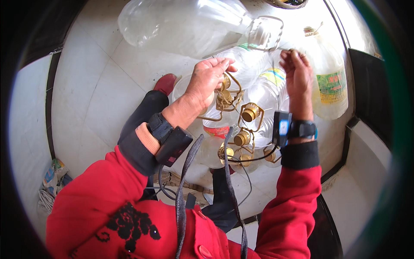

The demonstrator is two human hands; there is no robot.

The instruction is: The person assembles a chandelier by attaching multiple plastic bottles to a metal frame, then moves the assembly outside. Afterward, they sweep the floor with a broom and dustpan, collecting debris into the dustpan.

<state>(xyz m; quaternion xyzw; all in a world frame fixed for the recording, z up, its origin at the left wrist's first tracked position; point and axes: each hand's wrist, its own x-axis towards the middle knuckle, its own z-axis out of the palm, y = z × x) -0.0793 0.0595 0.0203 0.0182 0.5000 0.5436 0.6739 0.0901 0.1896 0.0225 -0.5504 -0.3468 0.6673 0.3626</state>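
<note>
Several large clear plastic bottles with gold caps and wire-like carrying handles stand clustered on the floor. Over this cluster is my left hand [206,80], thumb and fingers pinched together beside a gold-brown handle [232,84]; what they pinch is too small to make out. My right hand [296,69] is closed, with a thin dark cord [282,49] at its fingertips, close to the pale neck handle [281,32] of a big clear bottle [185,26] lying on its side. A gold cap [250,113] and another cap [241,138] sit between my forearms.
To the right of my right hand stands a bottle with a green and yellow label [331,86]. A basket rim [288,3] shows at the top edge. Crumpled bags [55,175] lie by the left wall. Dark straps [187,194] and a black cable [254,159] hang before me.
</note>
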